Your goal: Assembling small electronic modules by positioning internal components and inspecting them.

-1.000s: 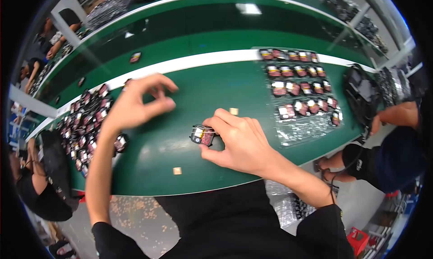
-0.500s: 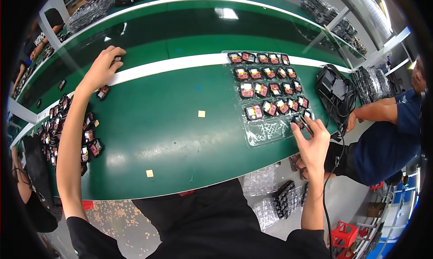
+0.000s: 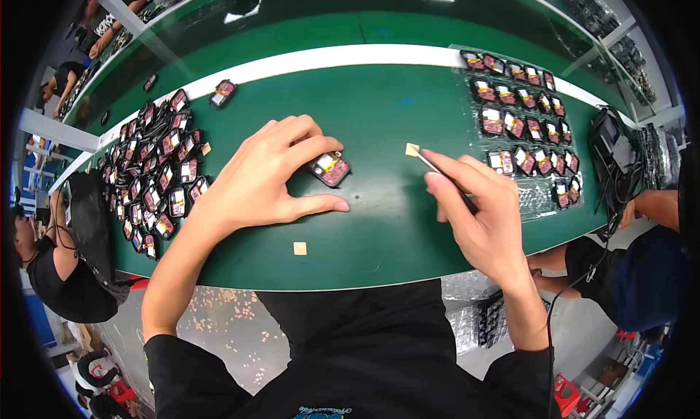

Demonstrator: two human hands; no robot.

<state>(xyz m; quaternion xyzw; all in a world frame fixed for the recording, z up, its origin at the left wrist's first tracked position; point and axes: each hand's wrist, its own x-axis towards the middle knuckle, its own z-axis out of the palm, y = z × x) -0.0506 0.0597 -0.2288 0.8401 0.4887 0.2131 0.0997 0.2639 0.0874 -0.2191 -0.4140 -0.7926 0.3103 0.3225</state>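
My left hand [image 3: 266, 175] is over the middle of the table. Its fingers touch the upper left edge of a small black device [image 3: 332, 169] with a pink and white label, while the thumb stretches out apart below it. Part of that device is hidden under the fingers. My right hand [image 3: 485, 207] is closed round thin tweezers [image 3: 432, 165], whose tips meet the edge of a small tan square [image 3: 412, 149] on the table. To the right, a clear plastic tray [image 3: 537, 209] carries rows of similar devices. Another tan square [image 3: 300, 248] lies near the front edge.
A heap of black devices [image 3: 157, 175] covers the left side of the green table [image 3: 364, 258]. One single device [image 3: 224, 94] lies behind it. Black cables and an adapter [image 3: 612, 145] sit at the right edge, beside a person [image 3: 642, 273]. A white ledge [image 3: 350, 58] runs along the back.
My left hand has come from the far left to the middle, bringing a device. My right hand with the tweezers has left the tray for the tan square. The view has shifted left.
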